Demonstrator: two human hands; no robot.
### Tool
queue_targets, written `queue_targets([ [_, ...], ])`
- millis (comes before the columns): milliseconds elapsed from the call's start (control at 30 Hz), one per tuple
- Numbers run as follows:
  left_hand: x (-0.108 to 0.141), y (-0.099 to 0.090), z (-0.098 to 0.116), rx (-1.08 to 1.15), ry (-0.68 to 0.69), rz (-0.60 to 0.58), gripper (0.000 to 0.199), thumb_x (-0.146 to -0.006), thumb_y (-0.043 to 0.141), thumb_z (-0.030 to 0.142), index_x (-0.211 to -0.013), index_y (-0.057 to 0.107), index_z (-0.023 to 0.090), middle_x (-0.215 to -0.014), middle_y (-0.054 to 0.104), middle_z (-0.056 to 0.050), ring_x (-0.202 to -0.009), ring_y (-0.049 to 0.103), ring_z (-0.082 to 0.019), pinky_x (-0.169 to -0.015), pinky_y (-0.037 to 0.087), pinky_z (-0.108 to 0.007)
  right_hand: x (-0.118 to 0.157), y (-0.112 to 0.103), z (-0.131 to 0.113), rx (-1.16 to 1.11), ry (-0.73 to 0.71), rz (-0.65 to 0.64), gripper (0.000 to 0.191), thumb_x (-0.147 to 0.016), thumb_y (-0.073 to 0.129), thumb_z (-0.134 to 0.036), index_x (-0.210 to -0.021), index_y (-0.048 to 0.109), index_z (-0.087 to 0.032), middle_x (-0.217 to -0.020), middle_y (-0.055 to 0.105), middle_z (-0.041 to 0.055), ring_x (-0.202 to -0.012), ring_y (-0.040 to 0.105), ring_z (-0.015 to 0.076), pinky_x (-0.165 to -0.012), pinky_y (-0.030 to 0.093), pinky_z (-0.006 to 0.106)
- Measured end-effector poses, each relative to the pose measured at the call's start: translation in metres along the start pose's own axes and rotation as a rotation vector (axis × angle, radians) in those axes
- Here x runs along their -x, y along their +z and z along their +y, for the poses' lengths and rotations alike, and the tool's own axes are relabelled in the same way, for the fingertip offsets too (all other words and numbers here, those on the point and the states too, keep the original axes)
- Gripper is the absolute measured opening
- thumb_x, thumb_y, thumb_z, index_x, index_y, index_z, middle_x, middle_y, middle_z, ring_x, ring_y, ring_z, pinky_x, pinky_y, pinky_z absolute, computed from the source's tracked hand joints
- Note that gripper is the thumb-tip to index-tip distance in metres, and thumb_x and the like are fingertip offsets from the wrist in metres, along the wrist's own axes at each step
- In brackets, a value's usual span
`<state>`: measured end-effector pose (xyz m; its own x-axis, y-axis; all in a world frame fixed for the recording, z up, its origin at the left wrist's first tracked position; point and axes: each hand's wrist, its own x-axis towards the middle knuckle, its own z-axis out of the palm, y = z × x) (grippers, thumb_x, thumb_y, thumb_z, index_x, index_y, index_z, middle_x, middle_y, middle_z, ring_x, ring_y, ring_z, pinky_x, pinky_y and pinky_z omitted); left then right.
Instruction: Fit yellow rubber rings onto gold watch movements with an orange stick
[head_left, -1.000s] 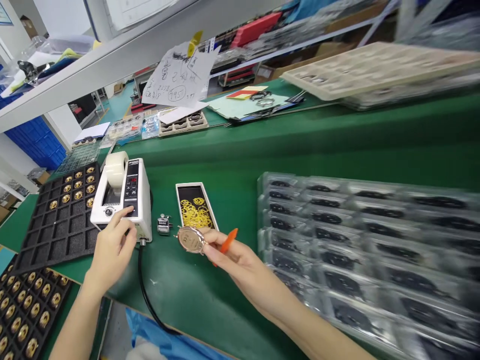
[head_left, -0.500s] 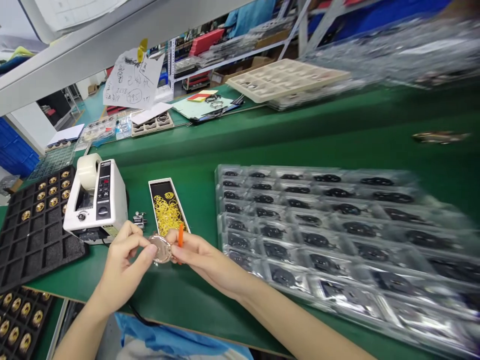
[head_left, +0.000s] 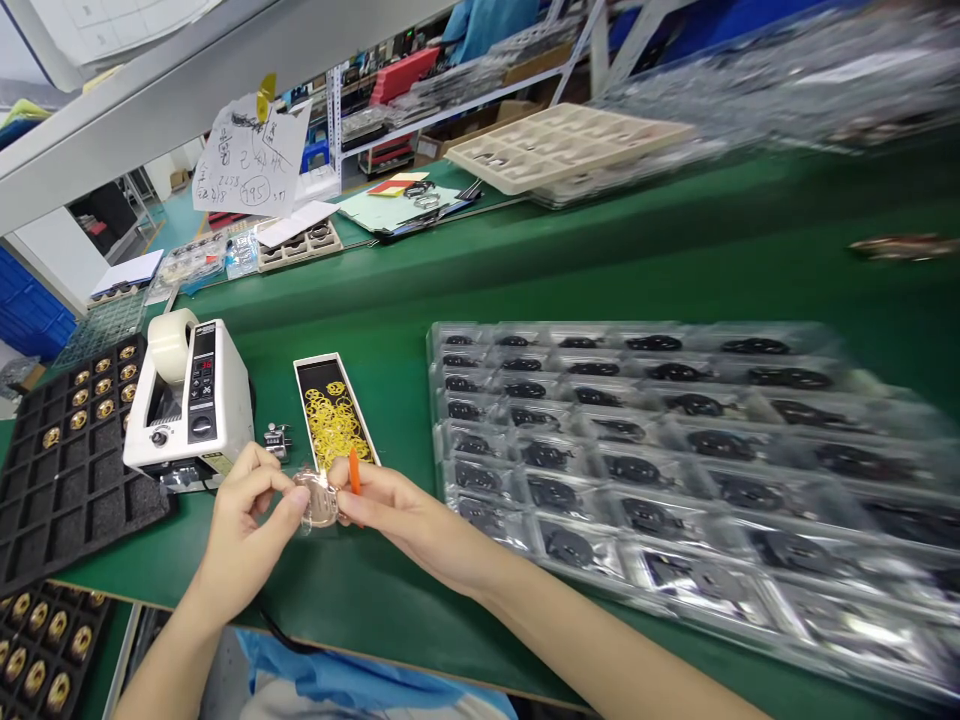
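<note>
A round, rose-gold watch case point(head_left: 321, 500) is held between my two hands, over the green bench. My left hand point(head_left: 259, 515) pinches its left edge with thumb and fingertips. My right hand point(head_left: 382, 500) grips the right edge, and an orange stick-like tool point(head_left: 354, 472) sticks up between its fingers. A shiny, clear piece, perhaps film, shows along the case's left edge by my left thumb; its kind is hard to make out. Just beyond my hands lies a narrow white box point(head_left: 337, 405) of yellow rings.
A white tape dispenser point(head_left: 199, 410) stands at left beside a small metal counter point(head_left: 277, 441). Black foam trays point(head_left: 71, 490) hold gold round parts. Clear blister trays point(head_left: 600, 440) with black parts spread across the right. A beige tray point(head_left: 562, 150) rests on the back ledge.
The watch case has tilted slightly between my hands, and a clear edge now shows more at its left. Both hands keep their grip. The view has shifted a little.
</note>
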<state>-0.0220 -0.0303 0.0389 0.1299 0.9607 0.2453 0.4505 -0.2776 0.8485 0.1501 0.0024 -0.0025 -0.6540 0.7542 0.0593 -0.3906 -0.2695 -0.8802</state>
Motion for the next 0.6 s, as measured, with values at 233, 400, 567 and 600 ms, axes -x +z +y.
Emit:
queue_targets([
  [233, 0.005, 0.002, 0.001, -0.417, 0.089, 0.149, 0.016, -0.081, 0.063, 0.025, -0.070, 0.053, 0.020, -0.076, 0.047, 0.000, -0.064, 0.048, -0.014, -0.059, 0.038, -0.025, -0.003, -0.001, 0.003, 0.035, 0.000, -0.002, 0.042, -0.078, 0.066, -0.059, -0.075, 0.051, -0.020, -0.074, 0.046, -0.0019, -0.073, 0.041, 0.0141, -0.072, 0.034, 0.027],
  [400, 0.009, -0.010, 0.002, -0.537, 0.158, 0.357, 0.004, -0.085, 0.058, 0.019, -0.085, 0.056, 0.022, -0.085, 0.055, -0.002, -0.074, 0.057, -0.016, -0.066, 0.045, -0.028, -0.003, -0.003, 0.001, 0.074, 0.013, 0.025, 0.046, -0.077, 0.066, -0.062, -0.073, 0.049, -0.020, -0.075, 0.046, -0.0020, -0.071, 0.041, 0.0136, -0.071, 0.033, 0.027],
  [567, 0.008, 0.000, -0.007, -0.290, 0.320, 0.083, 0.018, -0.084, 0.065, 0.031, -0.102, 0.067, 0.027, -0.124, 0.059, -0.011, -0.120, 0.054, -0.028, -0.105, 0.037, -0.049, 0.002, 0.000, 0.008, -0.006, 0.075, 0.014, 0.048, -0.070, 0.071, -0.063, -0.071, 0.050, -0.020, -0.069, 0.046, -0.0025, -0.067, 0.043, 0.0142, -0.067, 0.035, 0.027],
  [600, 0.008, 0.005, -0.010, -0.222, 0.333, 0.016, 0.023, -0.083, 0.066, 0.037, -0.104, 0.067, 0.027, -0.125, 0.060, -0.011, -0.123, 0.053, -0.030, -0.110, 0.030, -0.054, 0.003, 0.002, 0.011, -0.064, 0.110, 0.011, 0.048, -0.068, 0.073, -0.063, -0.073, 0.051, -0.020, -0.070, 0.047, -0.0018, -0.067, 0.045, 0.0145, -0.067, 0.036, 0.028],
])
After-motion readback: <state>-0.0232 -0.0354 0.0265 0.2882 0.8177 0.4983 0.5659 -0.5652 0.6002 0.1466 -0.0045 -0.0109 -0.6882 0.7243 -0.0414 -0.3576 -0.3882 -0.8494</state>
